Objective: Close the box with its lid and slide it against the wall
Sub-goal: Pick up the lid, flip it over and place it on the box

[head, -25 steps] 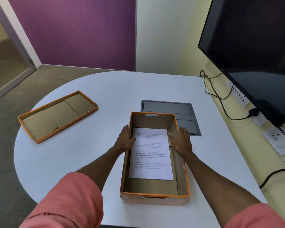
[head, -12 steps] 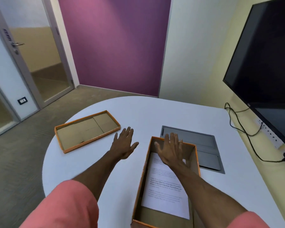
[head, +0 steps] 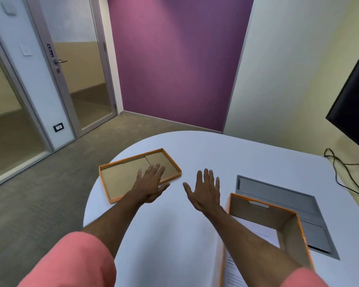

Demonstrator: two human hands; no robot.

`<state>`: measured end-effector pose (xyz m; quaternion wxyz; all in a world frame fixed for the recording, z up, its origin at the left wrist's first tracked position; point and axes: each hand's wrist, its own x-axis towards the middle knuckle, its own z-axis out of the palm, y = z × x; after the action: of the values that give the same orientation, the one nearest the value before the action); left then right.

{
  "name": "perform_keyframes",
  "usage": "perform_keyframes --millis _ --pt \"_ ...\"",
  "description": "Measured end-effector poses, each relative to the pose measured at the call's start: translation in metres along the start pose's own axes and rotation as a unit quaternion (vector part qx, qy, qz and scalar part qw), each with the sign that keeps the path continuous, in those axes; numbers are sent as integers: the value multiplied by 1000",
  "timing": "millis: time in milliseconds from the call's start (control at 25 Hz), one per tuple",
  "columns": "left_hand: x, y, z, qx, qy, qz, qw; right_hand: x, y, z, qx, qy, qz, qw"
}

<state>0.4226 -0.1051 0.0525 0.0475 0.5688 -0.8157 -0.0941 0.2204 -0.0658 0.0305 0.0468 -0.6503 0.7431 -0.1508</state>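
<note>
Nothing done yet: box [head: 278, 220] at 4 o'clock lies uncovered; lid [head: 120, 175] at 10 o'clock, under spread, empty left hand [head: 150, 183]; right hand [head: 205, 190] spread, empty too.

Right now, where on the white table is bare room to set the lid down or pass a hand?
Bare patches: the white table beyond both hands, up to its far curved edge, and the near strip between the forearms. Crowded: the right side, with the open orange cardboard box over the grey floor-box panel; the left, with the upturned orange lid.
</note>
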Motion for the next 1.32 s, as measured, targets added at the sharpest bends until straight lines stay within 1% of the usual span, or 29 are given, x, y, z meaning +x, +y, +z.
perform_keyframes --millis 120,360,680,840,960,1040,1200,1320 --pt "18 -47 0 -3 -14 -5 1000 26 -36 27 -5 -1 3 1000" --pt "67 -138 16 -1 -51 -4 999 80 -108 90 -2 -46 27 999" --pt "119 -225 73 7 -126 -14 992 127 -157 175 -20 -112 41 993" --pt "137 -252 105 13 -158 -27 987 142 -168 215 -27 -147 62 987" --pt "143 -269 129 30 -188 -12 982 148 -174 239 -22 -182 75 980" --pt "146 -272 141 21 -200 -16 979 152 -171 250 -23 -204 78 976" --pt "143 -266 155 -15 -195 -40 980 155 -159 262 -38 -235 61 969" --pt "134 -251 154 -16 -184 -43 982 156 -142 260 -36 -256 41 965"
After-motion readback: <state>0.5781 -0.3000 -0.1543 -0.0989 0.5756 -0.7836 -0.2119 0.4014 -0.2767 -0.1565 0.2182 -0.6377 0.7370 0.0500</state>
